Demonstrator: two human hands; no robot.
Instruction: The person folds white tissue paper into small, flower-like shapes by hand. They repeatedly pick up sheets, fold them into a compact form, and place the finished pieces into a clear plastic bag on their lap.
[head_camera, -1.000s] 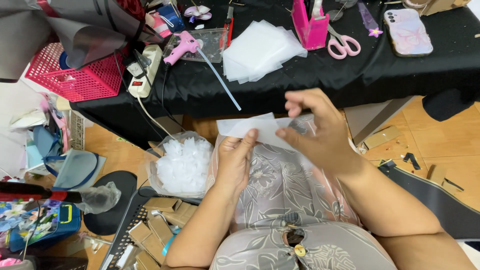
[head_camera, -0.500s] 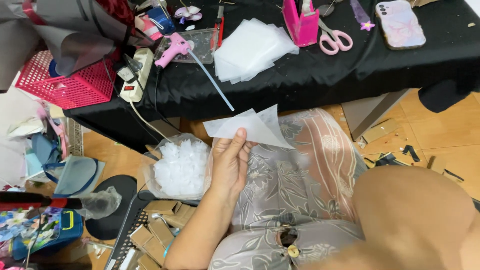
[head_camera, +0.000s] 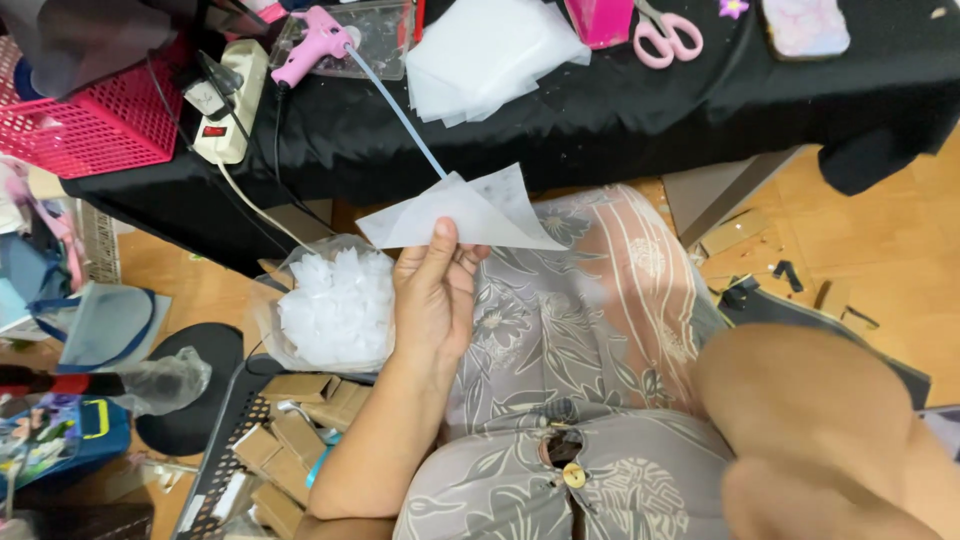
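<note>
At the upper left of the frame a pink basket (head_camera: 95, 125) is sitting on the black table (head_camera: 640, 110), and just right of it a power strip (head_camera: 232, 100) is lying near the edge, its cord trailing down over the cloth. A pink glue gun (head_camera: 312, 48) is resting beside it with a clear glue stick jutting out past the edge, probably parked there to stay within reach.

Lower left of centre, a clear bag (head_camera: 335, 305) of white pieces is sitting below the table edge, just beside the left hand (head_camera: 432, 300), likely so finished pieces can be dropped in easily.

The left hand is pinching a folded white sheet (head_camera: 460, 215) between thumb and fingers, closed tight on its lower edge. The sheet is being held up in mid-frame, over the lap and just under the table edge, folded into a rough triangle with its point aiming right.

At top centre a stack of white sheets (head_camera: 490, 55) is lying on the table, with pink scissors (head_camera: 668, 35) to its right.

At the lower right a blurred arm is filling the corner; the right hand is not showing, so its grip cannot be told.
</note>
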